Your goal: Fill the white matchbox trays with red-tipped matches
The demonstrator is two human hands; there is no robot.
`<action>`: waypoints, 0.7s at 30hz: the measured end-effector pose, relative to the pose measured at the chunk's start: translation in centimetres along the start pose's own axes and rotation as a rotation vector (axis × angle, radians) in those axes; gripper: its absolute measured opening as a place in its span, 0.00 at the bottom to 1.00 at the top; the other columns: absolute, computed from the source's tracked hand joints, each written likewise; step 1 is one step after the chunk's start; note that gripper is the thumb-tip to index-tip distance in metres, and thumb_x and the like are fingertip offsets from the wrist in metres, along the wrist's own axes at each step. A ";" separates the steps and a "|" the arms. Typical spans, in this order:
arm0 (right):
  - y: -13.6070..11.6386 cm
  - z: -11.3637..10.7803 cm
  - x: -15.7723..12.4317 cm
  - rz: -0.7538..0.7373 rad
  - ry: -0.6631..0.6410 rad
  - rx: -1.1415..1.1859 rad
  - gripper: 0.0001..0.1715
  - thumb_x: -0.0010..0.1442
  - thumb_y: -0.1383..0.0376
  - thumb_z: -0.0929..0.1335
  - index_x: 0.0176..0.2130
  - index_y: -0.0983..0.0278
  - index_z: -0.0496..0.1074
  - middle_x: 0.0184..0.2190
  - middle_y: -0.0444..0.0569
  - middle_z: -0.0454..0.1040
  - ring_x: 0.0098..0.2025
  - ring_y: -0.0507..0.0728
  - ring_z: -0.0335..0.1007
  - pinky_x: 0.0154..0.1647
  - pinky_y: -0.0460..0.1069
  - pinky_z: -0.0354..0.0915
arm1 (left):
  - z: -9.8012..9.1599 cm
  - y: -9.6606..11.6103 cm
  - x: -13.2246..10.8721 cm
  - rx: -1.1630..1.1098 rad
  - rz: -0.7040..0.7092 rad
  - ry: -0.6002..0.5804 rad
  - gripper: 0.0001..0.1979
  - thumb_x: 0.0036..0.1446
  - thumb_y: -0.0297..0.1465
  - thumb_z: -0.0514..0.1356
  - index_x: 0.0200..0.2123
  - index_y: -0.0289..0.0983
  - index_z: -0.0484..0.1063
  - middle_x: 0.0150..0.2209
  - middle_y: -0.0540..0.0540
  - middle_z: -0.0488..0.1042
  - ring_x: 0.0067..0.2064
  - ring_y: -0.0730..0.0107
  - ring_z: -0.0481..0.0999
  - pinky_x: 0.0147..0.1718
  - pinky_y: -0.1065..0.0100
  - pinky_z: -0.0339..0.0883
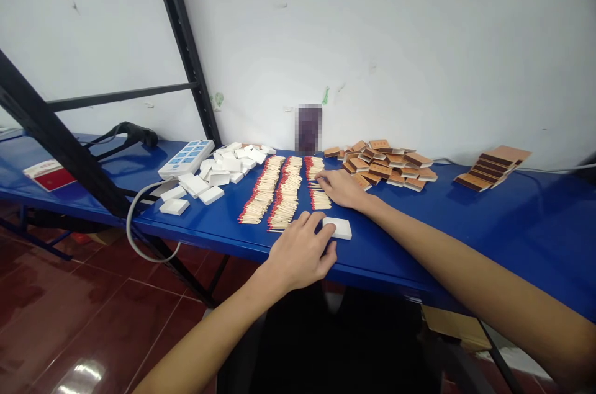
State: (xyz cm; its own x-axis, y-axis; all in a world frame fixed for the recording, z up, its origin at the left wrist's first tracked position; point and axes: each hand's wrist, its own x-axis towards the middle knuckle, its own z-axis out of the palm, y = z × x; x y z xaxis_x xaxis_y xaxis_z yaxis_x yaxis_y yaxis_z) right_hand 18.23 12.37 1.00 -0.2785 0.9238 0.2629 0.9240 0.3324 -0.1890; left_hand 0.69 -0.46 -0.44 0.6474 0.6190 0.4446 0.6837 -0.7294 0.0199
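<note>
My left hand [305,251] is at the front edge of the table, its fingers curled at the left end of a white matchbox tray [342,229], which lies on the blue top. That end of the tray is partly hidden by the fingers. My right hand [342,188] rests over the rightmost row of red-tipped matches [320,199], its fingertips bent down onto the matches near the middle. Two longer rows of matches, a middle row [286,192] and a left row [263,189], lie side by side to the left of it, red heads pointing left.
Loose white trays [228,164] are heaped at the left beside a white-and-blue box [187,158]. Brown matchbox sleeves [382,164] are piled behind my right hand, with a stack of sleeves [493,167] farther right. A black metal post [186,40] rises at the left.
</note>
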 end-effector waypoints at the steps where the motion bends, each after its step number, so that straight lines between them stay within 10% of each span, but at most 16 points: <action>1: 0.1 0.1 0.0 -0.002 0.002 -0.003 0.21 0.68 0.63 0.58 0.50 0.61 0.76 0.49 0.52 0.79 0.50 0.61 0.73 0.49 0.50 0.63 | 0.0 0.0 0.0 0.001 -0.002 -0.001 0.11 0.65 0.32 0.51 0.47 0.37 0.68 0.50 0.39 0.69 0.48 0.55 0.68 0.47 0.55 0.69; 21: 0.2 0.2 0.0 -0.014 0.003 -0.008 0.22 0.66 0.63 0.59 0.51 0.62 0.76 0.48 0.52 0.79 0.49 0.61 0.74 0.48 0.50 0.63 | 0.0 -0.1 0.0 -0.021 0.003 0.006 0.11 0.65 0.32 0.52 0.47 0.37 0.68 0.49 0.39 0.70 0.48 0.55 0.68 0.47 0.54 0.69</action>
State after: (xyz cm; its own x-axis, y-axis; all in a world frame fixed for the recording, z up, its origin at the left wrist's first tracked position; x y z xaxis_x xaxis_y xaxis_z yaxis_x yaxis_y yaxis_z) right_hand 18.38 12.51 0.81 -0.2907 0.9184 0.2685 0.9220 0.3439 -0.1780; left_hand 0.63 -0.45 -0.46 0.6475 0.6150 0.4500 0.6745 -0.7374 0.0372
